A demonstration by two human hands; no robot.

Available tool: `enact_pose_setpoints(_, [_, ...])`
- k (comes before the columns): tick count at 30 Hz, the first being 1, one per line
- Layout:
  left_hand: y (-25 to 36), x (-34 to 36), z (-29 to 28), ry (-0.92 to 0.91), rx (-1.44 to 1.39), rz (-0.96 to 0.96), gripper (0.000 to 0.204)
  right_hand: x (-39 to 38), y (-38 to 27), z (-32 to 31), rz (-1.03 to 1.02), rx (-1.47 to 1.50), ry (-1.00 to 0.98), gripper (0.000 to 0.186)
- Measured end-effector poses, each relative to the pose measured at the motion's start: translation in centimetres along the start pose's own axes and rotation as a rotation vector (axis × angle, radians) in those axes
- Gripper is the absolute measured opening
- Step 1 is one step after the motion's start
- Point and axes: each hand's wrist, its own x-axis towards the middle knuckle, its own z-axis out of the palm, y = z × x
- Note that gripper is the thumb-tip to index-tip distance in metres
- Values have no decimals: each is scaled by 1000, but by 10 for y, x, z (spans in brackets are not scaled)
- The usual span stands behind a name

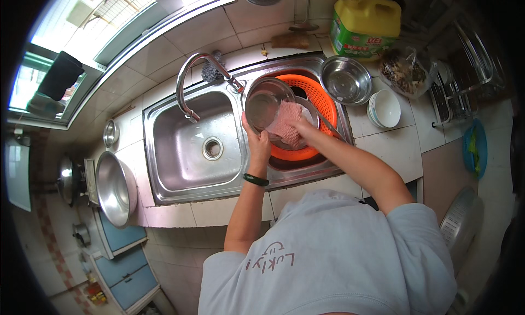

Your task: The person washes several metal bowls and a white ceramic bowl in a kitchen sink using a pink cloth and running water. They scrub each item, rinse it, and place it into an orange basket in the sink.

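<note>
My left hand (257, 142) grips the near rim of a steel bowl (265, 99), held tilted above the right basin of the double sink (164, 156). My right hand (302, 128) presses a pink cloth (285, 122) against the bowl's inside. Under them an orange colander (322, 96) sits in the right basin with another steel dish in it. A dark bangle is on my left wrist.
A curved tap (191, 74) arches over the left basin. On the tiled counter stand a steel bowl (345, 80), stacked white bowls (384, 108), a yellow detergent jug (365, 25) and a dish rack (465, 69). A large steel pan (115, 189) lies at the left.
</note>
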Motion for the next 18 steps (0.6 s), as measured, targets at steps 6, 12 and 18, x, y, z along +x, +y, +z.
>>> enact_pose_setpoints(6, [-7, -4, -5, -18, -78, -92, 74, -23, -18, -5, 3, -148, -181, 47])
enact_pose_setpoints(12, [-4, -8, -7, -189, 37, -79, 70, 14, -104, -22, -377, -1120, 77, 46])
enact_pose_setpoints(18, [-4, -7, 2, -161, -60, -141, 65, -6, -135, 13, -959, -1415, 1, 33])
